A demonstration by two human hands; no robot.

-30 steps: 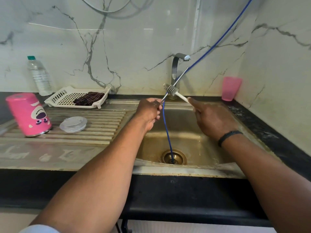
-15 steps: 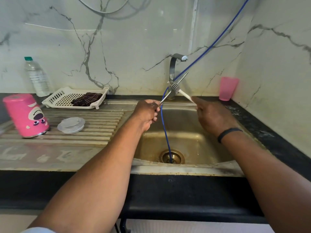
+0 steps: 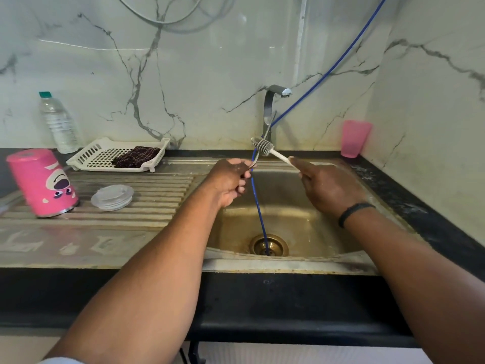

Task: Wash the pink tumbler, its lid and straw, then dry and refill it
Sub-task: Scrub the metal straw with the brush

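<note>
Pink tumbler (image 3: 42, 183) with white and purple cartoon face, white basket (image 3: 105, 153), dark checked cloth (image 3: 136, 156), blue hose (image 3: 258, 206), grey-veined marble wall (image 3: 183, 74)

— Where do we see the tumbler (image 3: 42, 182)?
— At nine o'clock, on the drainboard (image 3: 147, 216), lid (image 3: 112, 197) just right of it.
— And the sink (image 3: 288, 266)?
— At three o'clock, tap (image 3: 271, 109) behind it at twelve.

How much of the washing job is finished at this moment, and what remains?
The pink tumbler stands upside down on the drainboard beside the clear lid, apparently washed. The left hand holds the straw; the right hand works a brush on it. Drying and refilling remain.
</note>
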